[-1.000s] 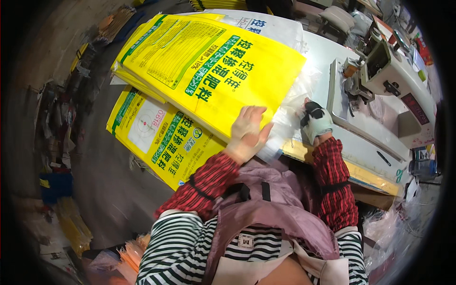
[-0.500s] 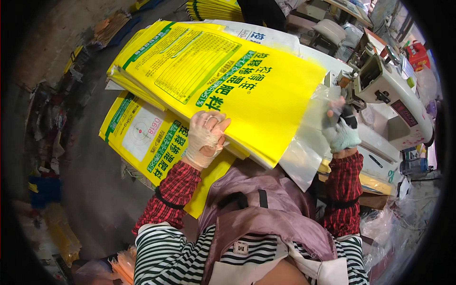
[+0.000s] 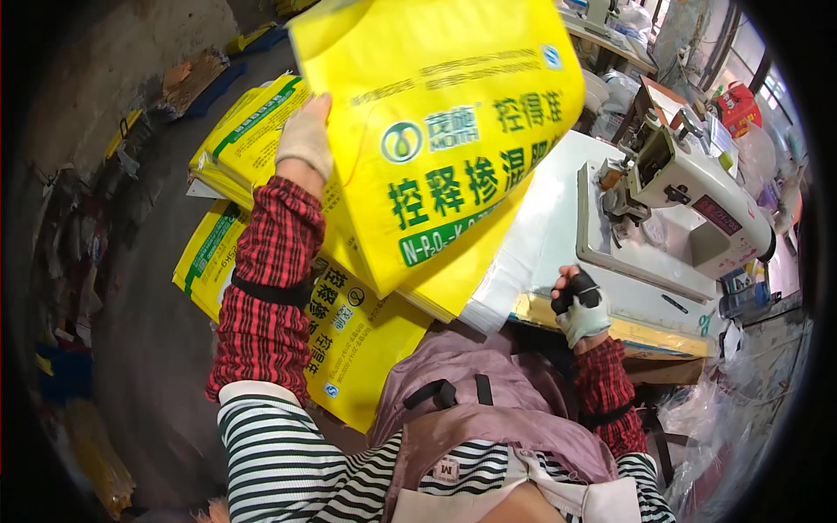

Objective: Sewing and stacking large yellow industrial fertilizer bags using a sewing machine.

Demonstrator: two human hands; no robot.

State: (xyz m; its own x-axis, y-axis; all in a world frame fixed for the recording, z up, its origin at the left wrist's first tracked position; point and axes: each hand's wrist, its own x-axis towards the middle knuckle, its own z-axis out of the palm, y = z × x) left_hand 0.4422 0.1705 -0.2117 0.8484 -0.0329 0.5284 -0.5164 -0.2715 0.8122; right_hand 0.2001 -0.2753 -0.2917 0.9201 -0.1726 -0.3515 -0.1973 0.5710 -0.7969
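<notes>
My left hand [image 3: 305, 138], in a pale fingerless glove, is closed on the left edge of a yellow printed bag [image 3: 488, 91]. The bag is raised and tilted, its large green lettering facing me. Beneath it lies a stack of similar yellow bags [image 3: 253, 131], with more yellow bags [image 3: 370, 349] lower down. Part of the stack is hidden by the raised bag. My right hand [image 3: 580, 307], gloved with black coverings on some fingers, hovers by the table's front edge, fingers curled and nothing visible in them. Whitish plastic sheets [image 3: 499, 292] stick out between the stack and that hand.
A white sewing machine [image 3: 711, 205] stands on the white table [image 3: 558, 205] at right. A dark pen [image 3: 674, 302] and green-handled scissors [image 3: 704, 324] lie in front of it. Clear plastic [image 3: 697, 410] is heaped at lower right. A wall [image 3: 148, 44] rises at far left.
My left hand has moved up and left, lifting and turning the yellow bag off the stack. My right hand has drawn back toward me, away from the clear plastic near the sewing machine.
</notes>
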